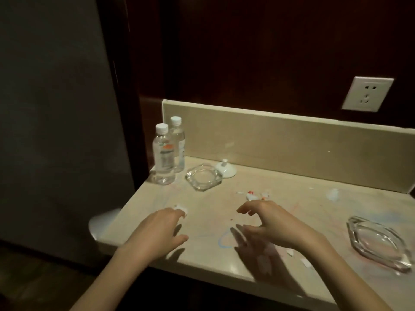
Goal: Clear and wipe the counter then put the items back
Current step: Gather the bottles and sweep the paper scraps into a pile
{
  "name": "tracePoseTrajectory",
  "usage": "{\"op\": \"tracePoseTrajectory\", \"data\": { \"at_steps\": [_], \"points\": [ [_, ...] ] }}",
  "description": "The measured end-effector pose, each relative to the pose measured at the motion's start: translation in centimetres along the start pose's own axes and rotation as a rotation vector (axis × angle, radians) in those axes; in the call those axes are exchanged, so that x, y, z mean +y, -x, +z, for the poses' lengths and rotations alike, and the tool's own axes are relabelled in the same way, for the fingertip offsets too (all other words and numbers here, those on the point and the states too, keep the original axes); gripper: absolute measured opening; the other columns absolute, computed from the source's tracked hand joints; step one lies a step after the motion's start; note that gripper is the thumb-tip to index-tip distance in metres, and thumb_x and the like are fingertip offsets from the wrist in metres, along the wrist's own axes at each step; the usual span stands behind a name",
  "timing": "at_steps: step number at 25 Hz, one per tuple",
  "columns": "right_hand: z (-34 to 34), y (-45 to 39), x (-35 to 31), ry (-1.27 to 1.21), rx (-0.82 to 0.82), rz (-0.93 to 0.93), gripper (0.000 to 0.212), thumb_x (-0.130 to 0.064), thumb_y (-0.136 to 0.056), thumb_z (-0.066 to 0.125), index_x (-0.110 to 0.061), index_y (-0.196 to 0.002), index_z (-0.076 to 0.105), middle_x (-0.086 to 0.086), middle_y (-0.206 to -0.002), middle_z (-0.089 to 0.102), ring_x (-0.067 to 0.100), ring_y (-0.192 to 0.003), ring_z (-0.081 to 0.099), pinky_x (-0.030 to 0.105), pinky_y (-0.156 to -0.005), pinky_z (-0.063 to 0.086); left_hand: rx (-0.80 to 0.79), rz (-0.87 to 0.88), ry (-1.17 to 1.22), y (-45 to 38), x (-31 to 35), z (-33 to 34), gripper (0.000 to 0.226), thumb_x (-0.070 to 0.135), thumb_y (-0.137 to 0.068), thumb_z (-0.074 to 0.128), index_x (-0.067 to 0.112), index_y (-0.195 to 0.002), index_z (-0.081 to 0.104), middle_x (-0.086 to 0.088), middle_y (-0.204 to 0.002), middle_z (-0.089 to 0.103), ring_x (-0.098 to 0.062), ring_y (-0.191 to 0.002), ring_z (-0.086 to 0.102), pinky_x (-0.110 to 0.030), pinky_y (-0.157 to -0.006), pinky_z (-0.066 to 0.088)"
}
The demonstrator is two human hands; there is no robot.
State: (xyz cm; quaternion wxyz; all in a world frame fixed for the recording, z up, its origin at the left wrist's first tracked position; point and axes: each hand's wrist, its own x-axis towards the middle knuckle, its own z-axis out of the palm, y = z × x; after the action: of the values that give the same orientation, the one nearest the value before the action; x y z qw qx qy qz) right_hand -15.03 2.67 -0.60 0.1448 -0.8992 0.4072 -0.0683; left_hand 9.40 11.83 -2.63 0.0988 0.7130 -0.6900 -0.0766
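Both hands hovered over the stained tabletop point(224, 261). The left hand point(157, 230) pinched a white scrap point(180, 208) in its grip; the right hand point(269, 223) was loosely curled, its grip holding nothing. Behind the right hand lay torn scraps point(253, 195), beyond them an ashtray point(204, 177), two bottles point(163, 154) and a white lid point(225, 168); to its right sat a second ashtray point(379, 242).

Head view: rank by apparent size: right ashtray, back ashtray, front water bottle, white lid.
1. right ashtray, though nearest the camera
2-3. front water bottle and back ashtray, too close to rank
4. white lid
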Motion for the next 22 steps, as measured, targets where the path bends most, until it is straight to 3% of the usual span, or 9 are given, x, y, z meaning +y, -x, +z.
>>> {"op": "tracePoseTrajectory", "data": {
  "at_steps": [2,5,9,11,15,17,22],
  "points": [
    [-0.2,-1.8,2.2,0.003,0.048,0.097,0.041,-0.034,-0.09,0.059,-0.022,-0.129,0.054,-0.006,-0.129,0.057,0.011,-0.116,0.052,0.023,-0.095,0.04,-0.028,0.011,0.015,-1.3,-0.6,1.0,0.06,0.049,-0.09,0.054,0.021,-0.141,0.038,0.001,-0.143,0.045,-0.016,-0.13,0.042,-0.027,-0.104,0.035],
    [1.0,-3.9,5.3,-0.038,0.111,0.228,0.046,-0.038,-0.092,0.056,-0.021,-0.134,0.048,-0.001,-0.138,0.05,0.017,-0.122,0.049,0.029,-0.1,0.039,-0.154,-0.006,0.033,-2.3,-0.8,3.3,0.08,0.058,-0.092,0.042,0.018,-0.153,0.011,-0.005,-0.16,0.009,-0.023,-0.148,0.008,-0.034,-0.117,0.019],
    [2.9,-6.5,7.8,-0.066,0.061,0.339,0.067,-0.044,-0.091,0.055,-0.016,-0.147,0.029,0.005,-0.156,0.021,0.022,-0.141,0.025,0.033,-0.113,0.024,-0.199,0.071,0.088,-3.2,1.2,4.5,0.083,0.059,-0.094,0.035,0.017,-0.153,-0.006,-0.001,-0.16,-0.013,-0.017,-0.147,-0.013,-0.031,-0.118,0.01],
    [3.3,-7.9,8.0,-0.096,0.051,0.354,0.07,-0.047,-0.091,0.053,-0.015,-0.147,0.026,0.006,-0.157,0.017,0.024,-0.144,0.018,0.034,-0.114,0.02,-0.192,0.138,0.103,-3.9,2.5,4.8,0.082,0.058,-0.095,0.034,0.018,-0.152,-0.008,0.0,-0.16,-0.016,-0.013,-0.146,-0.015,-0.027,-0.117,0.008],
    [3.9,-8.1,6.8,-0.018,0.0,0.237,0.061,-0.047,-0.092,0.051,-0.012,-0.14,0.039,0.009,-0.146,0.035,0.026,-0.138,0.028,0.035,-0.112,0.026,-0.232,0.209,0.127,-6.5,4.9,5.4,0.084,0.057,-0.094,0.038,0.019,-0.152,-0.009,0.003,-0.16,-0.014,-0.011,-0.147,-0.012,-0.027,-0.118,0.004],
    [3.9,-6.7,6.2,-0.003,-0.004,0.173,0.06,-0.047,-0.092,0.051,-0.015,-0.142,0.038,0.005,-0.151,0.031,0.021,-0.139,0.028,0.033,-0.113,0.027,-0.249,0.216,0.139,-7.6,6.0,5.5,0.09,0.058,-0.091,0.044,0.02,-0.152,-0.011,0.004,-0.16,-0.013,-0.011,-0.147,-0.007,-0.029,-0.119,0.007],
    [2.9,-2.5,5.6,0.0,0.01,0.047,0.043,-0.037,-0.094,0.051,-0.02,-0.133,0.05,-0.003,-0.141,0.043,0.014,-0.125,0.043,0.027,-0.104,0.039,-0.252,0.237,0.226,-10.2,7.1,5.8,0.106,0.065,-0.08,0.056,0.023,-0.152,-0.009,0.005,-0.161,-0.005,-0.011,-0.147,0.007,-0.031,-0.119,0.017]
  ]
}}
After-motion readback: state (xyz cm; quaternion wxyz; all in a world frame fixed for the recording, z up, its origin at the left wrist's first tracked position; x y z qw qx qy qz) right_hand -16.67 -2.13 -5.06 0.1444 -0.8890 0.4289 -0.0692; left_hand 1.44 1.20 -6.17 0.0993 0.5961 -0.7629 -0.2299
